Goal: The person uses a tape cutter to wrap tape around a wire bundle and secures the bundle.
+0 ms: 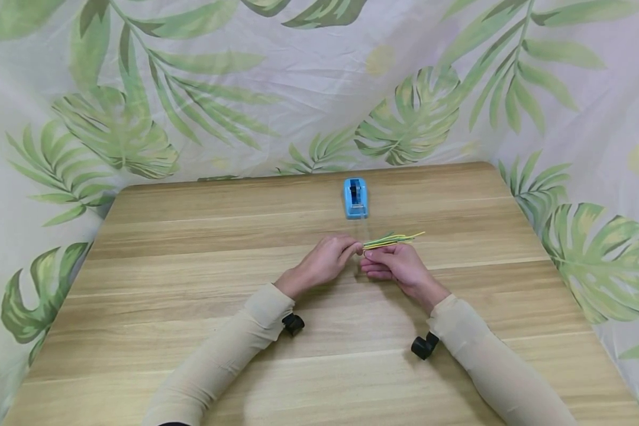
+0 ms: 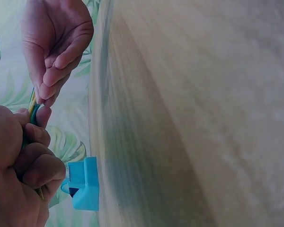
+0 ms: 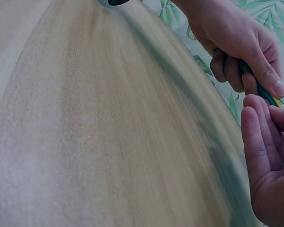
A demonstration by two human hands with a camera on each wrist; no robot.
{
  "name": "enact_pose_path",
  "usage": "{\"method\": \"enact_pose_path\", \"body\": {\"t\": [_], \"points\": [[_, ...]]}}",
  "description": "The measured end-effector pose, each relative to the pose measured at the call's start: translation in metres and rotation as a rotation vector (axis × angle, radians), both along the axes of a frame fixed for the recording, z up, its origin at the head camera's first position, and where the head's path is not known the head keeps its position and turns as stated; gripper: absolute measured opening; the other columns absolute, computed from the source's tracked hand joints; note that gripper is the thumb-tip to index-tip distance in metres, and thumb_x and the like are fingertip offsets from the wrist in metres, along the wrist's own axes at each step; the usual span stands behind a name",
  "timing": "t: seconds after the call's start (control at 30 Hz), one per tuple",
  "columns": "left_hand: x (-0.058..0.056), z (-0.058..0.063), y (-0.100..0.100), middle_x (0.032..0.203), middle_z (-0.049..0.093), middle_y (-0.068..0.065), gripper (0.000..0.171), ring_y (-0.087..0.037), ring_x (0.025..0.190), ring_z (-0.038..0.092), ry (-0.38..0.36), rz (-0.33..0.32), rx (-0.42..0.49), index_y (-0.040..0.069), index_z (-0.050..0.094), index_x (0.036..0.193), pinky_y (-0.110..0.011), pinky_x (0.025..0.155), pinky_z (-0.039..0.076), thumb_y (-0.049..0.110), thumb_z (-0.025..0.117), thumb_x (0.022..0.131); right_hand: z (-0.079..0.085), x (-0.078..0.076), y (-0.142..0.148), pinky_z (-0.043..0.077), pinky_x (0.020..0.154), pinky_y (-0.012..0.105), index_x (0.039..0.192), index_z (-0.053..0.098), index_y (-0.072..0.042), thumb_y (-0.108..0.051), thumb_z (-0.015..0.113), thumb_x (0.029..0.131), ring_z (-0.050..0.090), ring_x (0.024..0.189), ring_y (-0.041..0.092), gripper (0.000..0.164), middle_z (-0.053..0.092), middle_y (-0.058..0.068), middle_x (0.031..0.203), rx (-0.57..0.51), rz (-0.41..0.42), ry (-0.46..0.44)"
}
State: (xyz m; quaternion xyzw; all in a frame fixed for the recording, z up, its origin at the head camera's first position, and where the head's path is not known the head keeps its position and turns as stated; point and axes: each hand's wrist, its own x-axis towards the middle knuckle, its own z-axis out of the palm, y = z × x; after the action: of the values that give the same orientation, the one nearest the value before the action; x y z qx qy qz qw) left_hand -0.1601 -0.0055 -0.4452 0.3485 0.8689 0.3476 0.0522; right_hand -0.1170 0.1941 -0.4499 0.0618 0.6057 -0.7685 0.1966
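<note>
A bundle of thin green and yellow wires (image 1: 391,240) is held just above the wooden table, its loose ends pointing right in the head view. My left hand (image 1: 326,259) grips its left part with curled fingers, which hide that end. Close beside it, my right hand (image 1: 402,267) pinches the bundle between thumb and forefinger, the other fingers nearly straight. In the left wrist view both hands meet along the wires (image 2: 33,112). A blue tape dispenser (image 1: 355,199) stands behind the hands, and a clear strip (image 1: 364,229) seems to run from it towards them.
The wooden table (image 1: 202,236) reaches back to a leaf-patterned cloth (image 1: 309,89) that hangs behind it and on both sides. Black wrist cameras sit under each sleeve, the left one (image 1: 293,324) and the right one (image 1: 423,346).
</note>
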Motion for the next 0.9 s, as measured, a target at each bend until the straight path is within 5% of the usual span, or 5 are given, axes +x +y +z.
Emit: {"method": "enact_pose_path", "body": {"t": [0.57, 0.9], "points": [[-0.0003, 0.0006, -0.0003, 0.104, 0.073, -0.003, 0.023, -0.014, 0.098, 0.067, -0.007, -0.020, -0.009, 0.008, 0.074, 0.106, -0.033, 0.090, 0.054, 0.017, 0.052, 0.107, -0.0045, -0.0056, -0.0024, 0.060, 0.077, 0.033, 0.118, 0.063, 0.013, 0.003, 0.059, 0.099, 0.074, 0.078, 0.019, 0.022, 0.074, 0.014, 0.088, -0.013, -0.044, -0.036], [-0.0030, 0.0015, -0.0020, 0.098, 0.073, -0.003, 0.024, -0.014, 0.092, 0.066, -0.005, 0.004, -0.010, 0.007, 0.074, 0.102, -0.031, 0.086, 0.054, 0.017, 0.052, 0.106, -0.0041, -0.0001, 0.0048, 0.061, 0.069, 0.031, 0.124, 0.056, 0.016, -0.009, 0.062, 0.100, 0.072, 0.072, 0.018, 0.035, 0.073, 0.011, 0.086, 0.043, 0.131, -0.110]]}}
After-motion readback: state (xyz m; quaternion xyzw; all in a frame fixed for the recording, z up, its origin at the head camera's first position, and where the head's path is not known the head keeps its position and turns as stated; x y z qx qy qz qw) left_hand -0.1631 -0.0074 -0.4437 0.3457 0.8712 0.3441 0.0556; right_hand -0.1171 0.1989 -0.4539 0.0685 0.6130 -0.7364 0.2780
